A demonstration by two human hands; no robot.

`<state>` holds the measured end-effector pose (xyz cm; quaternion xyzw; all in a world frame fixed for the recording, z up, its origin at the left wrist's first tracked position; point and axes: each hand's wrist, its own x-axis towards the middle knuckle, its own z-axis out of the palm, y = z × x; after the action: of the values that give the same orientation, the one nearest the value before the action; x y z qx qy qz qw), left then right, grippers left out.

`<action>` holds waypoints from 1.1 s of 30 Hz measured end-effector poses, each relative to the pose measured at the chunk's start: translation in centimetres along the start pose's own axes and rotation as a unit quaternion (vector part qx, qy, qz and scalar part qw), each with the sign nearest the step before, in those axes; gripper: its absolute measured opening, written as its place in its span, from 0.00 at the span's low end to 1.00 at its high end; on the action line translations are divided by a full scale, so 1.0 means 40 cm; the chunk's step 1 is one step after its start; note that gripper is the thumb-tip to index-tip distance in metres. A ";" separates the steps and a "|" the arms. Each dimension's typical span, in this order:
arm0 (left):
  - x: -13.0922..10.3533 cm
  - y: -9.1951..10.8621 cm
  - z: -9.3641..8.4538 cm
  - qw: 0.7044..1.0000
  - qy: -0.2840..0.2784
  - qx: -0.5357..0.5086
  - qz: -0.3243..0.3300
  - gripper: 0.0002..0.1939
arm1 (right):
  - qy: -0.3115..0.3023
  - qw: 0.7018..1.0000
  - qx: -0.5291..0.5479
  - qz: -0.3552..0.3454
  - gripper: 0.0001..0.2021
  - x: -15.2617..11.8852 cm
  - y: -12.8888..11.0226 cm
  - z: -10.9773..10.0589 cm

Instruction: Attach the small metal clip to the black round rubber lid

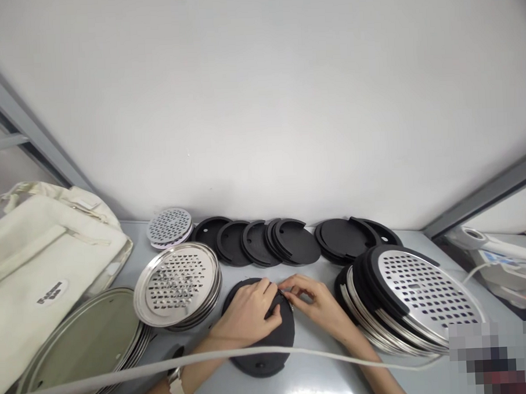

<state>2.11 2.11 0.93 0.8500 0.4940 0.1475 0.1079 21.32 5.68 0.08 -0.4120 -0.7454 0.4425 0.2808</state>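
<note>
A round black disc (pixel 280 330) with a small knob-like bump near its front edge lies on the table in front of me. Across its upper part rests my left hand (pixel 253 308), fingers curled toward the far rim and thumb lying on the face. At the disc's far right rim, my right hand (pixel 313 299) pinches with thumb and index finger. Something small and shiny shows beside those fingertips, too small to name. The left fingertips nearly meet the right ones.
Left stand perforated metal plates (pixel 177 282), green round trays (pixel 86 338) and a cream bag (pixel 39 259). Black discs (pixel 297 242) line the wall. At right is a stack of black-rimmed perforated plates (pixel 428 288). A white cable (pixel 200 357) crosses in front of my forearms.
</note>
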 end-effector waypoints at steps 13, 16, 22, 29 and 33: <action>0.001 -0.045 -0.048 0.992 -0.069 0.008 0.105 0.05 | -0.034 0.999 0.019 0.011 0.08 -0.001 -0.007 0.004; 0.000 -0.052 -0.057 0.991 -0.072 -0.014 0.111 0.07 | -0.052 0.997 0.056 0.012 0.07 0.000 -0.012 0.003; -0.002 -0.054 -0.055 0.992 -0.073 -0.028 0.100 0.06 | -0.089 0.990 0.107 0.017 0.09 -0.004 -0.011 -0.005; -0.001 -0.052 -0.052 0.993 -0.079 -0.033 0.086 0.06 | -0.082 0.991 0.102 0.021 0.08 -0.002 0.007 0.005; -0.003 -0.048 -0.057 0.993 -0.077 -0.030 0.082 0.07 | -0.074 0.992 0.097 0.037 0.08 0.001 0.011 0.007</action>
<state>-0.31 3.01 2.42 0.8930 0.4079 0.1045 0.1591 21.25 5.74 -0.45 -0.3758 -0.7021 0.5522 0.2468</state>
